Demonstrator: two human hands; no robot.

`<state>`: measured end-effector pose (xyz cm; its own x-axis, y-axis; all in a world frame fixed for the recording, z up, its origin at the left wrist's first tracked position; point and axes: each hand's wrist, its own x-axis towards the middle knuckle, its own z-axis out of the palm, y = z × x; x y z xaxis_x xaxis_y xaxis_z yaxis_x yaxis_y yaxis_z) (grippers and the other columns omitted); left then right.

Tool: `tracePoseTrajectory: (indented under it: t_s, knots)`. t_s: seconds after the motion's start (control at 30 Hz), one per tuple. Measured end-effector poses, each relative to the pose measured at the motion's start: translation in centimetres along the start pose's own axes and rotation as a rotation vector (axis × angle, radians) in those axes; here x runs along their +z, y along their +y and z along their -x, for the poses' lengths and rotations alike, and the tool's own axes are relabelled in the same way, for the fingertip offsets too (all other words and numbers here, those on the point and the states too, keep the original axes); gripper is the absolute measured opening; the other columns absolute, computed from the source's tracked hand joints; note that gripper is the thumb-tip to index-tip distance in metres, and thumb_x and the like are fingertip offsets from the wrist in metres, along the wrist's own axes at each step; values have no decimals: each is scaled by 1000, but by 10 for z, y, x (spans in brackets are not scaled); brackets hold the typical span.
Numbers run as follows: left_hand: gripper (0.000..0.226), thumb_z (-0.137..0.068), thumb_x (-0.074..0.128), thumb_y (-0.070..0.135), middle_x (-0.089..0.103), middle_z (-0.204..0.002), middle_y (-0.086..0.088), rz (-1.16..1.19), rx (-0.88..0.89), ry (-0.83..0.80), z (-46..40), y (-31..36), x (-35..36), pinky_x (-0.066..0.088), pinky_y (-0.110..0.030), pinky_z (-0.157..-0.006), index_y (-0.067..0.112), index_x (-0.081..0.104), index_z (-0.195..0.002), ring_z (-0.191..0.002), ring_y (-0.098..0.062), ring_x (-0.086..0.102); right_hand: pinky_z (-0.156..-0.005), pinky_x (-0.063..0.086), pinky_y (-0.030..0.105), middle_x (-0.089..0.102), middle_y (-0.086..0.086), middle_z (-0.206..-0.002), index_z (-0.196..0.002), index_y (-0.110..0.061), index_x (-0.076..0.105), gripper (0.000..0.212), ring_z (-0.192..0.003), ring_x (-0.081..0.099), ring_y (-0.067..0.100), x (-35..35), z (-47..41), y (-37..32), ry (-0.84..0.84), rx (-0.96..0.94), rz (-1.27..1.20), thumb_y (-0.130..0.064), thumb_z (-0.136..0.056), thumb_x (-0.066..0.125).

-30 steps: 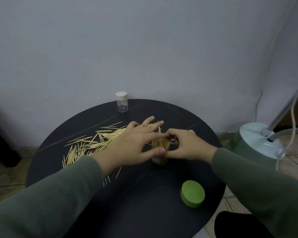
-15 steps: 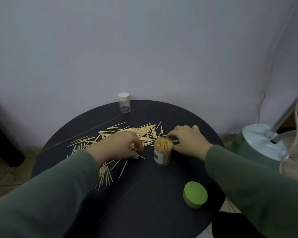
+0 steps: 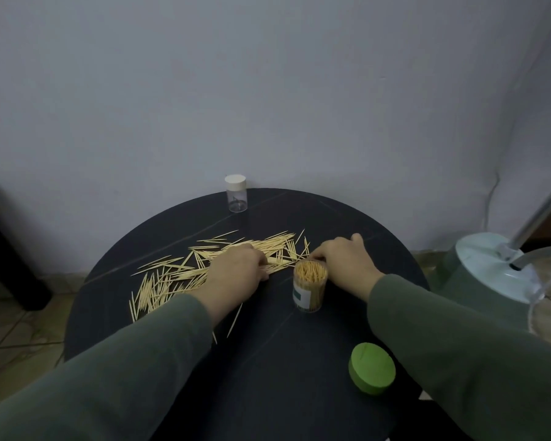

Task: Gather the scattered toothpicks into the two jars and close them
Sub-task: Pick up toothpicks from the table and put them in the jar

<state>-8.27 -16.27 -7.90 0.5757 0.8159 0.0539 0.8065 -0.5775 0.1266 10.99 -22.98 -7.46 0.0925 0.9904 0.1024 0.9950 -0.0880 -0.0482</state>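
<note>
On dark table, both hands curled knuckles-up over toothpicks, left, right.

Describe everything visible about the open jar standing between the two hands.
The open jar is a clear plastic-looking cylinder, upright on the black round table, lidless and packed nearly full of upright toothpicks. A white label with a green patch faces the camera. The right hand lies just behind its rim; contact is unclear. Its apparent green lid lies apart, nearer the camera.

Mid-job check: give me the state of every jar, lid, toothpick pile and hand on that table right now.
Large jar: upright, open, packed with toothpicks.
Green lid: off, lying on table.
Small jar: upright, capped, looks empty.
Loose toothpicks: scattered on table.
Left hand: fingers curled on toothpicks.
Right hand: on toothpicks behind large jar; grip hidden.
</note>
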Motion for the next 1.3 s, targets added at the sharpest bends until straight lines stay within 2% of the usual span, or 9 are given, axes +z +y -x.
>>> tracePoseTrajectory:
  t_s: [0.17,0.33,0.53,0.63,0.8,0.97,1.1,1.3]
  knots:
    - [22,-96,53,32,61,-113,2,-98,27,30,0,9,1,47,-33,-79,26,68,-111,-105,-21,56,-94,29,42,64,-6,-113,-112,-32,68,27,-104,52,18,-3,1,-4,26,-60,109,-41,-98,47]
    - [28,-99,48,36,60,-115,-1,-170,59,44,0,13,0,48,-36,-84,22,64,-117,-108,-22,55,-103,26,47,61,-1,-117,-116,-22,60,23,-109,53,20,-2,1,-6,-27,-101,228,-31,-99,47]
    - [23,-98,50,27,62,-109,0,-224,85,71,0,15,0,50,-34,-81,23,67,-112,-103,-22,57,-104,26,48,63,0,-114,-113,-19,58,20,-109,52,21,-5,1,-7,-52,-159,339,-27,-99,46]
    - [24,-98,50,27,63,-109,1,-234,81,102,-1,14,2,48,-33,-80,24,68,-113,-105,-22,57,-107,24,49,59,2,-121,-119,-17,55,24,-115,50,22,-4,3,-6,-68,-159,362,-25,-99,45]
    - [25,-98,49,31,64,-106,2,-172,59,120,0,14,1,46,-31,-74,25,71,-108,-102,-21,58,-106,26,47,57,2,-123,-123,-18,55,28,-114,49,21,1,5,-3,-40,-141,290,-30,-100,44]
    - [21,-95,55,32,64,-108,4,-79,24,144,1,10,-1,41,-28,-68,30,73,-104,-101,-19,58,-101,28,41,58,-7,-112,-112,-26,58,23,-105,49,14,-4,7,2,53,-39,52,-39,-99,45]
    - [21,-94,56,37,64,-111,5,-23,9,164,1,10,-4,42,-29,-70,33,73,-107,-104,-18,57,-102,28,40,57,-10,-107,-109,-28,61,16,-104,49,12,-12,13,2,143,10,-104,-31,-98,51]
    - [18,-93,58,40,62,-106,8,100,-11,211,0,12,-3,51,-31,-76,32,72,-102,-97,-14,58,-104,29,39,55,-14,-97,-106,-28,60,11,-98,50,7,-20,23,0,228,25,-308,-28,-97,53]
